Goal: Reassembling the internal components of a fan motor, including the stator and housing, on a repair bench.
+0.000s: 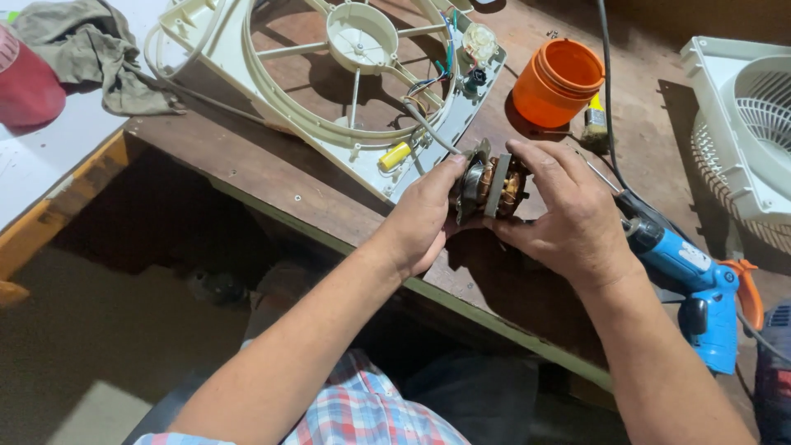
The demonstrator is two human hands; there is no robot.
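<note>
Gripping small copper-wound metal fan motor (pixel 490 185) w/ both hands: left hand (pixel 424 218) & right hand (pixel 568 210) each clasped it, just below cream plastic fan frame (pixel 329 124); firm, level hold seemed best.

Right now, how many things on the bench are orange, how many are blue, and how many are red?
Orange: 1, the round orange tub with its lid under it.
Blue: 1, the blue power tool lying beside the right hand.
Red: 1, the red container at the far left edge.
Total: 3
</note>
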